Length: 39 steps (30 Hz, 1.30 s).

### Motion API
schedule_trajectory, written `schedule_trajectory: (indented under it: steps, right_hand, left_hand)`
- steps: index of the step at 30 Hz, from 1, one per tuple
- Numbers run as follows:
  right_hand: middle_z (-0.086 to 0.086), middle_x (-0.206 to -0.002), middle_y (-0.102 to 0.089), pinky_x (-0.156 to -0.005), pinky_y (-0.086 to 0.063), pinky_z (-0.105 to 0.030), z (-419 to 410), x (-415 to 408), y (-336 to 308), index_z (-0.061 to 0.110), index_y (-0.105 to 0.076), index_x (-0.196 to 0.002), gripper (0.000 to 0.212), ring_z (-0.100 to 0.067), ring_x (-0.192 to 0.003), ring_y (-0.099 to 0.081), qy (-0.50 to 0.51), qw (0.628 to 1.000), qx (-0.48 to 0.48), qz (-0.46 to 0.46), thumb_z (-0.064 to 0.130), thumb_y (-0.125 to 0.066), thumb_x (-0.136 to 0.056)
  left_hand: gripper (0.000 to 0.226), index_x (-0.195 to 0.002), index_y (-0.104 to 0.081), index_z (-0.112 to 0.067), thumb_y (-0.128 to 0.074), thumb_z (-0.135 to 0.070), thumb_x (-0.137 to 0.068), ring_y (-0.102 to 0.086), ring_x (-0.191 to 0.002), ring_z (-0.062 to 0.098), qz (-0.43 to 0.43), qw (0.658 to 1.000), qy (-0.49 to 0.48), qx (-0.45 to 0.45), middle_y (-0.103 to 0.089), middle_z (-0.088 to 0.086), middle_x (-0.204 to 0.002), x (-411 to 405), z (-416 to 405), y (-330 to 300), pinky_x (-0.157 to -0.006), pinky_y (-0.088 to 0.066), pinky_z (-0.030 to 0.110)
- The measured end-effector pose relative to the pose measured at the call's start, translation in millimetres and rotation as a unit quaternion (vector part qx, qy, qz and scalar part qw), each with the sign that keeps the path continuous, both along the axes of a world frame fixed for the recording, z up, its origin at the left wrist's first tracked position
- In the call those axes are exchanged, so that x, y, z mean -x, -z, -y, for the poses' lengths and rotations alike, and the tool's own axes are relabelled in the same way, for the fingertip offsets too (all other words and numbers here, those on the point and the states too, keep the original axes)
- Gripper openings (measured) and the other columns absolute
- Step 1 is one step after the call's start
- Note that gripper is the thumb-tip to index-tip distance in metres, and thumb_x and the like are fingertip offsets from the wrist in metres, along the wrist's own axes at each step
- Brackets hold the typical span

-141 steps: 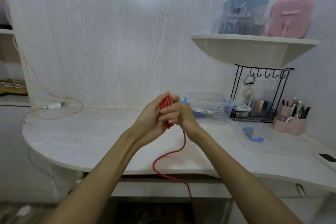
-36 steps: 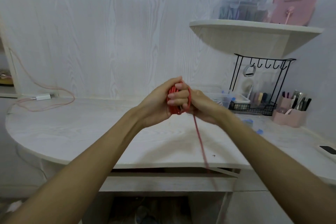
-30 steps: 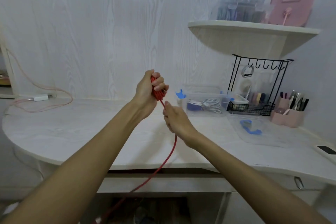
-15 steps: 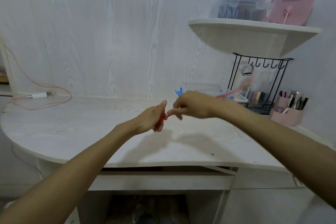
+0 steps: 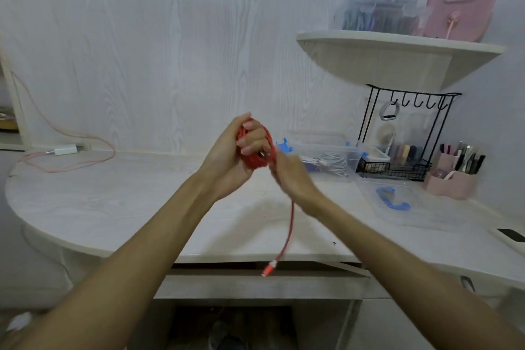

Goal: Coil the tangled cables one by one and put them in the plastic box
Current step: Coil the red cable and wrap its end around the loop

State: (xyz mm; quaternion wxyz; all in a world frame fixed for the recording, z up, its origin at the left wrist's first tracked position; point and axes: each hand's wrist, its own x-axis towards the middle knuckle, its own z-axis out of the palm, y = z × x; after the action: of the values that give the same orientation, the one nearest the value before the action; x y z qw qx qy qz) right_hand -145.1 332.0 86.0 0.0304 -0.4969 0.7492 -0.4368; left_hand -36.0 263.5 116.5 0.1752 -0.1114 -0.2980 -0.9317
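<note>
— What can't you make out here?

— The right hand is blurred by motion. It sits just right of the red cable coil and touches it, and the loose tail drops from under it, but whether its fingers pinch the cable or only rest against it, I cannot tell. The inside of the coil is covered by the left hand, whose fingers are curled through and around the loops and clamp them.

— And the tail?

— It hangs straight down past the front edge of the desk, ending in a red plug in front of the drawer rail, touching nothing.

— Where's the box?

— The clear plastic box stands at the back of the desk, right of the hands, near the wall. A white coiled cable already lies in it; its blue latches show at the ends. The right hand covers part of its near left corner. The lid, clear with a blue clip, lies flat toward the right front of the desk.

— Anything cut off?

— A dark flat device at the right edge is only partly in frame. A pink cable with a white charger lies at the back left corner.

— The room?

— Pale wood-grain wall, a curved pale desk, a black wire rack and a pink pen holder at the back right. Above, a wall shelf carries hazy boxes, blue and pink.
</note>
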Motion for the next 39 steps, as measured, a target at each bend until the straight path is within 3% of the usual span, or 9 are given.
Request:
schedule_trajectory:
  steps: [3,8,10,16,19,24,30,33,39]
  right_hand:
    - [-0.002,-0.077,-0.047,-0.066,-0.03,-0.03,-5,-27,19,0.011,-0.041,-0.084,0.027,-0.021,-0.073,-0.042,-0.018,0.994,-0.081,-0.067,0.018,-0.022,-0.102]
    - [-0.01,-0.107,-0.058,-0.066,-0.039,-0.026,-17,-43,9,0.006,-0.048,-0.116,0.026,-0.019,-0.082,-0.05,-0.084,0.969,-0.218,-0.086,0.01,-0.03,-0.099]
    - [-0.001,-0.097,-0.056,-0.059,-0.033,-0.019,-25,-42,1,0.007,-0.045,-0.123,0.028,-0.013,-0.074,-0.046,-0.136,0.941,-0.275,-0.141,0.008,-0.03,-0.099]
    - [0.006,-0.069,-0.047,-0.068,-0.038,-0.028,-31,-23,-45,0.018,-0.064,-0.089,0.029,-0.013,-0.069,-0.047,-0.191,0.859,-0.336,-0.337,0.028,-0.039,-0.1]
    - [0.009,-0.051,-0.038,-0.051,-0.031,-0.013,-25,-11,-70,0.01,-0.066,-0.074,0.037,-0.004,-0.047,-0.037,-0.233,0.864,-0.339,-0.291,0.034,-0.05,-0.096]
    - [0.012,-0.045,-0.036,-0.055,-0.03,-0.02,-31,23,-86,0.023,-0.057,-0.054,0.047,-0.008,-0.047,-0.03,-0.213,0.919,-0.289,-0.163,0.058,-0.055,-0.085]
    - [0.012,-0.048,-0.029,-0.049,-0.028,-0.015,-33,22,-36,0.024,-0.032,-0.052,0.052,-0.007,-0.046,-0.026,-0.194,0.973,-0.054,0.111,0.058,-0.05,-0.087]
    - [0.014,-0.045,-0.03,-0.047,-0.026,-0.016,-18,4,1,0.023,-0.029,-0.057,0.049,-0.002,-0.042,-0.027,-0.095,0.99,0.046,0.098,0.045,-0.032,-0.1]
    - [0.015,-0.041,-0.036,-0.042,-0.024,-0.014,-13,-7,19,0.021,-0.033,-0.062,0.049,-0.002,-0.041,-0.026,-0.116,0.971,0.036,0.206,0.047,-0.019,-0.101]
  left_hand:
    - [0.037,-0.061,-0.039,-0.017,-0.039,-0.022,-0.098,-0.029,-0.034,0.006,0.031,0.986,-0.157,-0.042,-0.029,-0.007,-0.042,10,10,3,-0.047,-0.045,0.017]
    - [0.036,-0.067,-0.04,-0.018,-0.032,-0.026,-0.101,-0.032,-0.035,0.006,0.175,0.896,-0.38,0.147,-0.033,-0.009,-0.04,21,23,23,-0.06,-0.051,0.022]
    - [0.034,-0.069,-0.042,-0.017,-0.032,-0.027,-0.1,-0.039,-0.039,0.007,0.231,0.845,-0.421,0.237,-0.041,-0.008,-0.043,23,29,29,-0.07,-0.051,0.028]
    - [0.049,-0.061,-0.053,-0.015,-0.03,-0.03,-0.101,-0.05,-0.05,0.011,0.304,0.71,-0.252,0.583,-0.058,-0.004,-0.047,8,28,57,-0.056,-0.045,0.016]
    - [0.048,-0.058,-0.05,-0.018,-0.028,-0.029,-0.1,-0.039,-0.043,0.014,0.272,0.781,-0.062,0.559,-0.044,-0.001,-0.045,4,20,61,-0.07,-0.055,0.032]
    - [0.064,-0.055,-0.037,-0.02,-0.021,-0.073,-0.087,-0.023,-0.035,0.008,0.216,0.899,0.083,0.373,-0.025,-0.008,-0.038,-4,11,46,-0.055,-0.045,0.022]
    - [0.048,-0.045,-0.038,-0.022,-0.043,-0.042,-0.089,-0.014,-0.032,0.011,0.122,0.957,0.031,0.26,-0.027,-0.01,-0.028,-5,8,28,-0.045,-0.042,0.021]
    - [0.049,-0.04,-0.037,-0.021,-0.043,-0.036,-0.087,-0.011,-0.03,0.012,0.082,0.98,-0.012,0.181,-0.025,-0.007,-0.025,0,5,29,-0.043,-0.043,0.021]
    - [0.05,-0.038,-0.035,-0.021,-0.045,-0.035,-0.084,-0.014,-0.025,0.011,0.07,0.983,-0.043,0.164,-0.025,-0.006,-0.023,-1,12,36,-0.042,-0.043,0.021]
